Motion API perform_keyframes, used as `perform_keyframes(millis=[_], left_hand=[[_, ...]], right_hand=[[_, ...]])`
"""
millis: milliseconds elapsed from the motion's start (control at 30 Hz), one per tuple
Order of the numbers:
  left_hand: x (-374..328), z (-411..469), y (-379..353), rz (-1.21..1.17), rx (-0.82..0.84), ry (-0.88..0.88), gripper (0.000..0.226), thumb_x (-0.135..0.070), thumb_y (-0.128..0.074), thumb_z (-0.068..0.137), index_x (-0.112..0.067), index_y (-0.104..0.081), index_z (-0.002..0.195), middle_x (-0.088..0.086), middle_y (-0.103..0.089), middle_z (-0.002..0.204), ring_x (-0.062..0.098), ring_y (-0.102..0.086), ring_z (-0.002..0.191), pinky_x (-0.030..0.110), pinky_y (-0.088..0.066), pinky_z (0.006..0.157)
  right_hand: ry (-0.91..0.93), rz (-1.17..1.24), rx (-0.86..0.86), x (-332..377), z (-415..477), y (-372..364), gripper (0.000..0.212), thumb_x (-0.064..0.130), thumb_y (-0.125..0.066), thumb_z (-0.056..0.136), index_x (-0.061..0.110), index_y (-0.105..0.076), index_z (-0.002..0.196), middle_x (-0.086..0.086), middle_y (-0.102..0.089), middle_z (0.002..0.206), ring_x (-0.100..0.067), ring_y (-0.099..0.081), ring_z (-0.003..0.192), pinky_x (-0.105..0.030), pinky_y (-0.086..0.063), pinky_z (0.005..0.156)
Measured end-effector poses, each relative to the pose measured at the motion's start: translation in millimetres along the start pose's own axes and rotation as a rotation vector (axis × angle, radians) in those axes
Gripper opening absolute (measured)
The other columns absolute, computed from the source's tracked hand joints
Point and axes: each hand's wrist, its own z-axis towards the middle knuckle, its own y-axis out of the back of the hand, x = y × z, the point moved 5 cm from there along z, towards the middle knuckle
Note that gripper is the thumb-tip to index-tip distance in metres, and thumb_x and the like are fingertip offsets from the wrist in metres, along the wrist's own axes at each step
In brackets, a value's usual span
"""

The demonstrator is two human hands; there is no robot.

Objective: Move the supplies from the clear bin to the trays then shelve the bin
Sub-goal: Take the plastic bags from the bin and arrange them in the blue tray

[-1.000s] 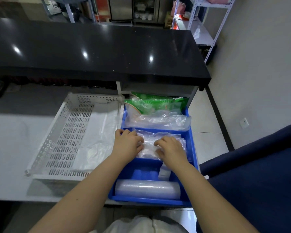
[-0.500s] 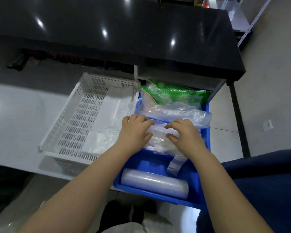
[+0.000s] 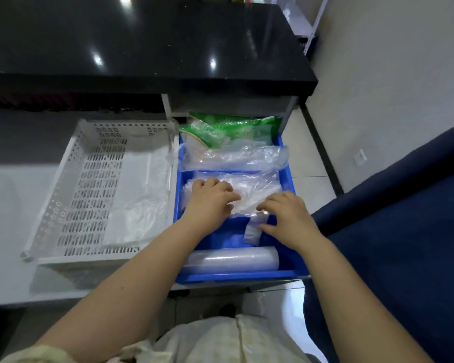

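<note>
A blue tray [image 3: 236,278] sits in front of me, divided into compartments. My left hand [image 3: 210,203] lies palm down on a packet of clear plastic bags [image 3: 254,189] in its middle compartment. My right hand [image 3: 288,218] touches the packet's near edge with its fingers spread, thumb beside a white strip [image 3: 253,230]. A clear plastic roll [image 3: 231,259] lies along the tray's near wall. Loose clear bags [image 3: 233,155] and green packets [image 3: 233,127] fill the far compartment. A white perforated tray [image 3: 63,205] stands to the left, holding thin clear bags [image 3: 142,200]. No clear bin is in view.
Both trays rest on a white table [image 3: 5,231] under a raised black counter [image 3: 142,48]. A dark blue seat [image 3: 404,231] crowds the right side. A metal shelf rack [image 3: 312,22] stands at the far right by the wall.
My head has tilted down and nearer. Both hands stay on the packet in the blue tray; my right hand has slid a little toward the near edge.
</note>
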Motion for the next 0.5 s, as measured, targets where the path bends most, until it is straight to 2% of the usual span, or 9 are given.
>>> perform_keyframes(millis=[67, 233, 433, 500], left_hand=[[1.0, 3.6, -1.4, -0.014, -0.002, 0.022, 0.031, -0.033, -0.055, 0.090, -0.039, -0.059, 0.121, -0.012, -0.057, 0.125, 0.020, -0.043, 0.115, 0.040, -0.027, 0.091], [5.4, 5.9, 1.0, -0.034, 0.000, 0.053, 0.032, -0.034, -0.054, 0.091, -0.039, -0.058, 0.122, -0.014, -0.057, 0.127, 0.018, -0.042, 0.117, 0.041, -0.028, 0.095], [7.8, 6.7, 2.8, -0.067, 0.034, 0.067, 0.031, -0.033, -0.049, 0.094, -0.040, -0.056, 0.123, -0.014, -0.056, 0.126, 0.018, -0.042, 0.115, 0.042, -0.031, 0.096], [7.6, 7.8, 1.6, -0.074, 0.051, 0.071, 0.031, -0.032, -0.048, 0.094, -0.042, -0.057, 0.122, -0.014, -0.056, 0.125, 0.019, -0.042, 0.113, 0.041, -0.031, 0.095]], right_hand=[[-0.006, -0.051, 0.045, 1.4, 0.9, -10.0, 0.034, 0.038, -0.075, 0.072, 0.029, -0.062, 0.101, 0.009, -0.057, 0.105, -0.017, -0.043, 0.102, -0.033, -0.033, 0.088], [0.086, -0.076, -0.057, 10.5, 11.9, -11.7, 0.008, 0.026, -0.071, 0.079, 0.020, -0.069, 0.084, 0.005, -0.064, 0.086, -0.023, -0.050, 0.088, -0.036, -0.033, 0.079], [0.131, 0.038, -0.054, 5.2, 19.1, -6.6, 0.006, 0.025, -0.069, 0.082, 0.019, -0.070, 0.081, 0.006, -0.065, 0.083, -0.022, -0.048, 0.088, -0.031, -0.025, 0.076], [0.125, 0.073, -0.094, 4.9, 26.1, 2.1, 0.006, 0.022, -0.072, 0.079, 0.017, -0.070, 0.079, 0.004, -0.065, 0.079, -0.025, -0.050, 0.084, -0.033, -0.029, 0.076]])
